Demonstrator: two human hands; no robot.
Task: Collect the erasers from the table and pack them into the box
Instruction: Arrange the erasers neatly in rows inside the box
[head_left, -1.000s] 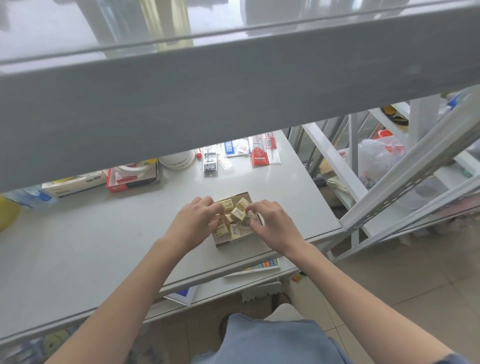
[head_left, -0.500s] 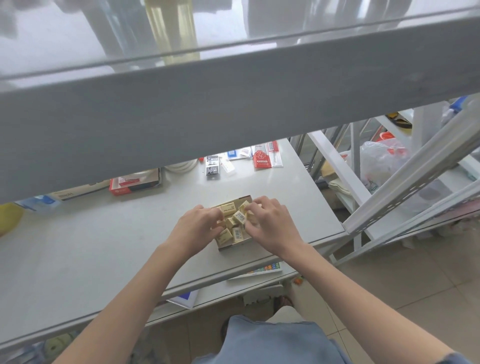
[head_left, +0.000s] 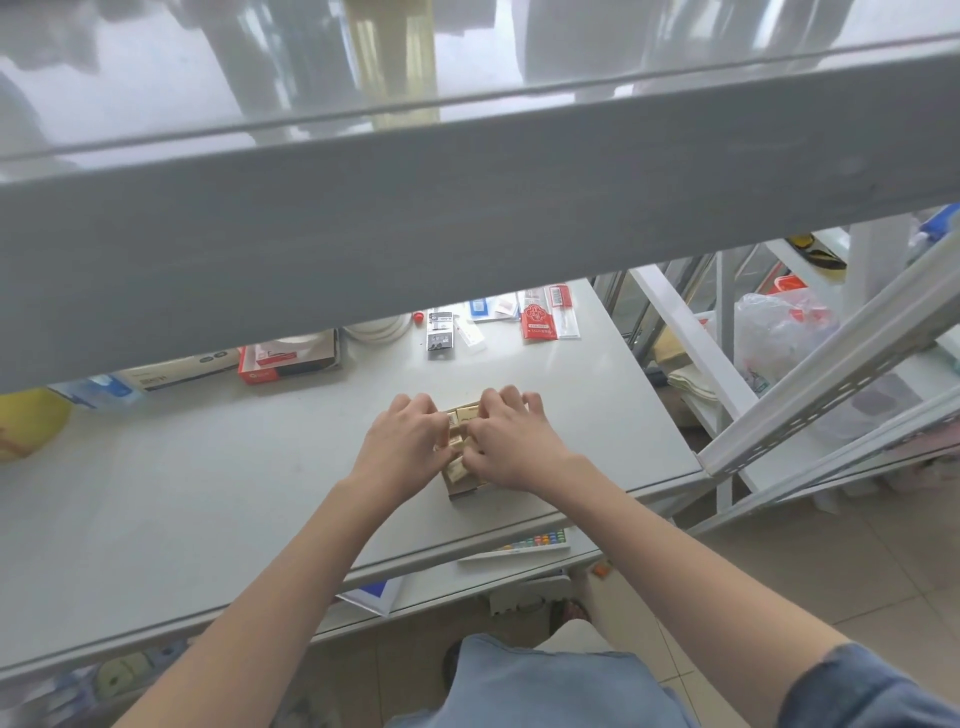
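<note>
Since no loose erasers (head_left: 457, 441) show anywhere on the bare table (head_left: 208, 493), I'd say the collecting part is pretty much done and what's left is just squaring them up inside the box (head_left: 467, 487). That box sits right of center in the frame, near the table's front edge, with the small tan erasers packed in it. Left hand (head_left: 402, 441) and right hand (head_left: 514, 447) are both on top of it, fingers (head_left: 415, 402) curled down onto the erasers, pressing or nudging. Can't tell if either hand is actually pinching one.
</note>
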